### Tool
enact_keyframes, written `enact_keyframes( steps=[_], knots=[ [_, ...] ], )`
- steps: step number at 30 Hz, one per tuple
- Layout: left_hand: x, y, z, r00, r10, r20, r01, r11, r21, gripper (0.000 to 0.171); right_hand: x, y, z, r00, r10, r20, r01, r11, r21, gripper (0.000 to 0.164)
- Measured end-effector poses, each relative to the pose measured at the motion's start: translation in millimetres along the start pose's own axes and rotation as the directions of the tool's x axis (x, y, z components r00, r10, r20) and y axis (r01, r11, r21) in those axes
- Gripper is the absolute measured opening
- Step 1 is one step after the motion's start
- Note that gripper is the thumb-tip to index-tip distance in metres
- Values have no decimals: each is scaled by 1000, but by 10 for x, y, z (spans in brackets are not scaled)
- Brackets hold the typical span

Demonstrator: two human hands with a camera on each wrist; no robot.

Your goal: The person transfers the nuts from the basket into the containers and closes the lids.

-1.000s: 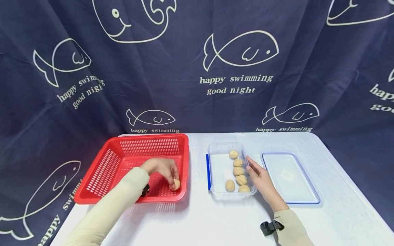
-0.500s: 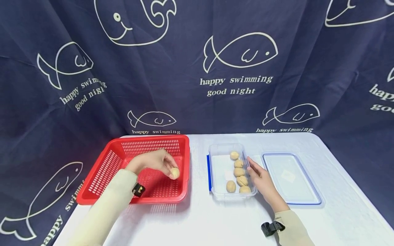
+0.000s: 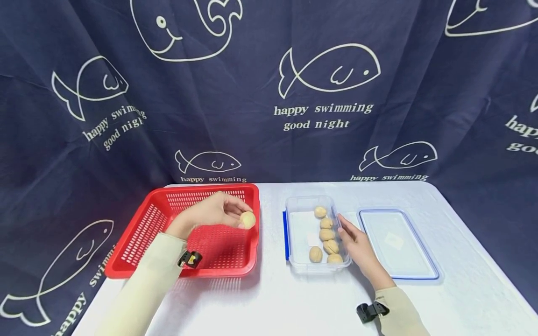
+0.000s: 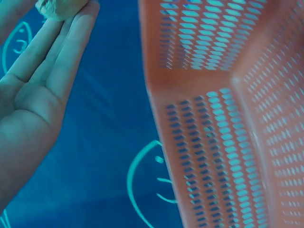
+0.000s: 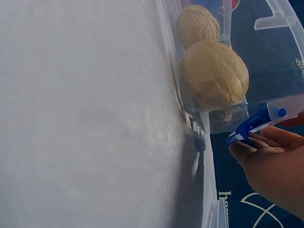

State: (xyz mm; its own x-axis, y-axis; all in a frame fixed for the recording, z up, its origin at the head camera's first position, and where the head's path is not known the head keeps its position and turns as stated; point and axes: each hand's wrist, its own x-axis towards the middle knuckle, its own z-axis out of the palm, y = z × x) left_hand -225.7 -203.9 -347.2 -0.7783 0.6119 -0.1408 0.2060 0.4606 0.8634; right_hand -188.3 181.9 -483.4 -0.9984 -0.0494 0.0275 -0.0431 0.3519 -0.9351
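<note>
My left hand [image 3: 216,210] pinches a walnut [image 3: 248,220] between thumb and fingertips, above the right part of the red basket [image 3: 180,275]. The left wrist view catches only the lower part of this walnut [image 4: 61,7] at its top edge. In a clear plastic container [image 3: 296,266], several walnuts [image 3: 326,234] form a column along the right wall, with one [image 3: 315,254] apart at the front. My right hand [image 3: 359,245] holds the container's right side by its rim. In the right wrist view its fingers are at the blue-edged latch [image 5: 254,124], partly hidden.
A clear lid [image 3: 395,242] with a blue seal lies flat right of the container. Another blue latch [image 3: 286,235] hangs at the container's left side. White cloth [image 3: 269,303] covers the table, and a dark blue fish-print curtain [image 3: 252,130] hangs behind it.
My left hand has lifted the walnut from the basket floor and moved it up and right, towards the basket's right rim. My right hand stays on the container.
</note>
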Motion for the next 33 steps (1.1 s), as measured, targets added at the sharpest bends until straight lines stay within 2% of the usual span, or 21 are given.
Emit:
enact_keyframes(
  steps=[3,7,15,20,24,30,33],
  knots=[
    [-8,98,47,998,63,-17,-64,997,-34,39,5,15,6,1000,-17,-4,17,1000,-6,51],
    [-11,217,133,992,114,-51,-117,991,-70,41,12,30,6,999,-38,-8,38,999,-7,51],
    [29,437,382,981,110,-161,-137,977,-166,41,28,26,1,999,-45,-18,45,999,5,50],
    [52,575,605,965,82,-251,-153,948,-279,41,18,32,4,999,-35,-6,35,999,1,50],
    [90,682,790,934,86,-347,-209,919,-333,42,15,33,7,999,-35,-4,35,999,4,50],
    [210,818,1105,866,124,-484,-308,894,-324,41,18,28,5,999,-35,-14,35,999,3,50],
    [298,816,1278,848,113,-518,-338,868,-363,40,15,18,5,1000,-26,-13,26,1000,2,49]
  ],
)
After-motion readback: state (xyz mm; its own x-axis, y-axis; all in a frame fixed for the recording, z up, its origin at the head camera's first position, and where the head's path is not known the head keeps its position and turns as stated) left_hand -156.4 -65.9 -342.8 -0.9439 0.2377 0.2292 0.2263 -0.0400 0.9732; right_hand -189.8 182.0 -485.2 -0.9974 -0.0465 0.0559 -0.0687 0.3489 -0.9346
